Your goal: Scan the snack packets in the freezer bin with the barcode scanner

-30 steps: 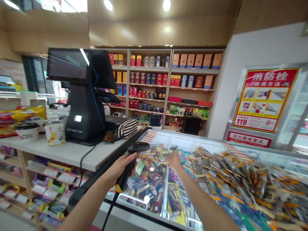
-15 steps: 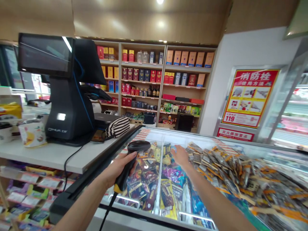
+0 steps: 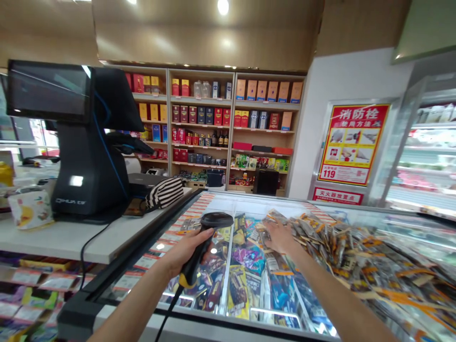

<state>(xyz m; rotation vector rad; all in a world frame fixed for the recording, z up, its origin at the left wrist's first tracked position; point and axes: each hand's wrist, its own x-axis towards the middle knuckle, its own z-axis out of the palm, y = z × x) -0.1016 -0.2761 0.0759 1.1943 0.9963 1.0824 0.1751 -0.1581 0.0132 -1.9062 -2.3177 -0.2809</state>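
left hand: fist closed round the scanner handle, head raised above the freezer glass.
right hand: laid flat, fingers spread, on the packets; pile extends right of it.
cable: hung from the scanner, below the left hand.
register: left of and beyond the left hand, on the counter; base lettering too blurred to be read.
poster: far right of the right hand; "119" legible.

Single head-worn view, looking forward and slightly down across a glass-topped freezer toward wall shelves far behind. Both forearms close in the lower frame; checkout counter near on the left.
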